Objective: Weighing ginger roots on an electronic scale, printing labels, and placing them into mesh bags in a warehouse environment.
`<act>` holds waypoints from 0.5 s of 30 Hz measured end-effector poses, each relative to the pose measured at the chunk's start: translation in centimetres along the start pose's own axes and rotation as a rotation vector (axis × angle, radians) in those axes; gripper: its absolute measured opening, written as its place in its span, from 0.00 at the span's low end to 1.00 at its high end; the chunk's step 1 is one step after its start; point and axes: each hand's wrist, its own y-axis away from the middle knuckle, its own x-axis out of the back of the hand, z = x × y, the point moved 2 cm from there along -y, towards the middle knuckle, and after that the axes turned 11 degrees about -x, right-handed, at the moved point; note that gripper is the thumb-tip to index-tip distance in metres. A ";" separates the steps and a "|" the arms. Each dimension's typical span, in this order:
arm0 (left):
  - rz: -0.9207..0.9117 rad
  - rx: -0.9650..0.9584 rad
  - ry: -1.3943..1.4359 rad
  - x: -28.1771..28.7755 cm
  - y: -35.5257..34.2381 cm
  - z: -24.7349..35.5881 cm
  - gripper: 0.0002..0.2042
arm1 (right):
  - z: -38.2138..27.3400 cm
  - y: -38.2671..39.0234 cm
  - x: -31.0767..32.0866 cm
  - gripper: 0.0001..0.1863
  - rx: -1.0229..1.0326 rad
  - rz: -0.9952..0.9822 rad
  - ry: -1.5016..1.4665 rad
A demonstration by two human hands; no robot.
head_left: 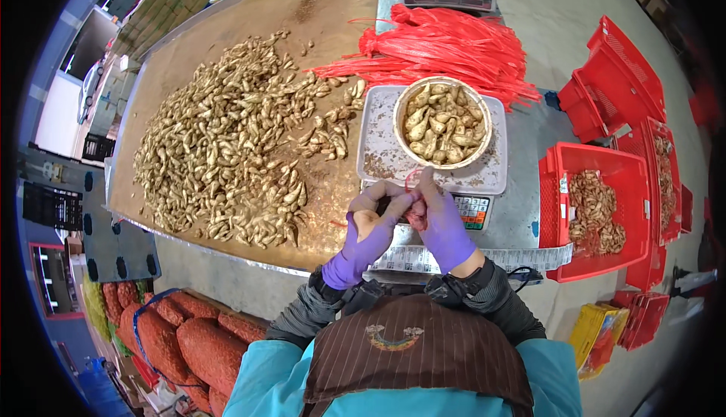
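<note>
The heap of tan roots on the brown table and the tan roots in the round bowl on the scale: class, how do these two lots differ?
The heap of tan roots lies loose and spread wide over the brown table; the tan roots in the round bowl are packed together inside its rim. The heap is far larger than the bowl's lot. The heap rests on the table itself; the bowl stands on the scale's tray. Both look like the same knobbly tan kind.
</note>
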 end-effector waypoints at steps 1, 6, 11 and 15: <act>0.057 -0.068 -0.156 -0.1 -0.1 -0.1 0.05 | -0.3 0.4 0.8 0.19 0.026 -0.087 -0.039; 0.085 0.118 -0.127 -3.7 0.7 1.3 0.11 | 1.3 0.6 3.6 0.14 0.141 0.060 0.349; -0.019 0.184 -0.010 -1.8 -0.2 -3.7 0.21 | -1.3 2.8 2.1 0.22 0.148 0.256 0.163; -0.120 0.241 0.116 -1.4 -1.1 -5.2 0.14 | -2.6 4.8 2.8 0.23 0.124 0.171 -0.013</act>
